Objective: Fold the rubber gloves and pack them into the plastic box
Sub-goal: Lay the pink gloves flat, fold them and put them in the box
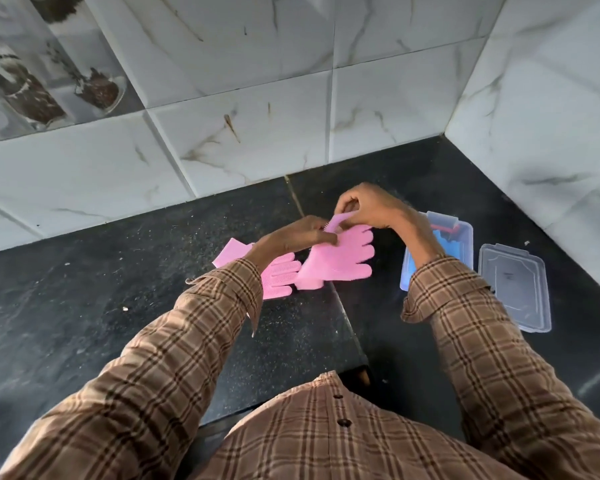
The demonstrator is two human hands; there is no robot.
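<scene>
A pink glove (pixel 340 259) is held up over the black counter (pixel 118 289) by both hands: its thumb part is pinched by the right hand (pixel 368 206), its palm gripped by the left hand (pixel 291 237). A second pink glove (pixel 278 278) lies flat at 8 o'clock from it. The plastic box (pixel 437 251) (open) sits at 3 o'clock, its lid (pixel 515 287) beside it.

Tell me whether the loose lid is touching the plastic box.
Apart. The head view shows the clear lid lying flat on the dark counter to the right of the plastic box, with a strip of bare counter plainly visible between them.
</scene>
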